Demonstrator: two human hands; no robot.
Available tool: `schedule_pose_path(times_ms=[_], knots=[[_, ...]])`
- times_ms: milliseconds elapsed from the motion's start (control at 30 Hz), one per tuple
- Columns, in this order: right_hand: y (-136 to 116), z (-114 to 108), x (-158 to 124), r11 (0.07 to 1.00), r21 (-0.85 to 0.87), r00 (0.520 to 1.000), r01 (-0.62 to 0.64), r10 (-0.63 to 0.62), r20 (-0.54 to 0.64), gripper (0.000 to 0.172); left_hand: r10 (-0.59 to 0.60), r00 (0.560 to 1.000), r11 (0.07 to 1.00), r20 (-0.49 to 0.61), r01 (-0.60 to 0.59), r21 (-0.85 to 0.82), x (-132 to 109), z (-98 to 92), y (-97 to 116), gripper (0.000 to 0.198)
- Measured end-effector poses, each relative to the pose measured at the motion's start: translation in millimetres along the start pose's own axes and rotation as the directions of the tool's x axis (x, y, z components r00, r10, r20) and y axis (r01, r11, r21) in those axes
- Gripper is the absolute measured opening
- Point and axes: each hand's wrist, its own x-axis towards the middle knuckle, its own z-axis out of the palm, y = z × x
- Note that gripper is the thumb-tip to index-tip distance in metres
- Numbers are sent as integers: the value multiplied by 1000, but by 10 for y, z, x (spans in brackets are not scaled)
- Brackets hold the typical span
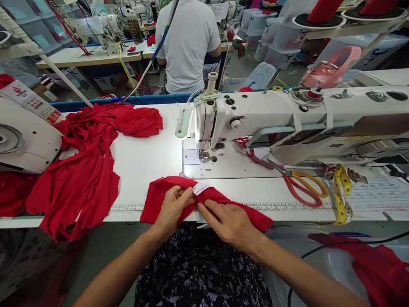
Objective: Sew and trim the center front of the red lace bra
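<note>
A piece of red fabric [156,198] lies across the front edge of the white sewing table, its right end hanging slightly over. My left hand [174,207] pinches it near the middle, thumb against fingertips. Close beside it, my right hand [226,219] has its fingers curled on the fabric's near edge. A small white label [200,188] with faint markings shows on the cloth, just above and between my hands. Just beyond the fabric stands the sewing machine [207,119], its presser foot [203,156] over the metal plate.
A heap of red fabric [92,170] covers the table's left side beside another machine [27,132]. Orange-handled scissors [303,185], a yellow tape measure [341,196] and written paper [380,196] lie at right. A person in a grey shirt [188,42] sits beyond the table.
</note>
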Motion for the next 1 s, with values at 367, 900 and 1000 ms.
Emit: schedule_pose_path(times_ms=[367, 900, 1000], knots=[[235, 41, 67, 930, 122, 938, -347, 347, 17, 56, 584, 687, 243, 433, -656, 714, 183, -170, 37, 25], [582, 206, 65, 854, 384, 934, -352, 294, 201, 22, 228, 622, -166, 749, -733, 660, 390, -487, 178, 41], [582, 288, 128, 868, 363, 937, -339, 278, 209, 26, 220, 629, -175, 746, -726, 665, 400, -496, 169, 41]])
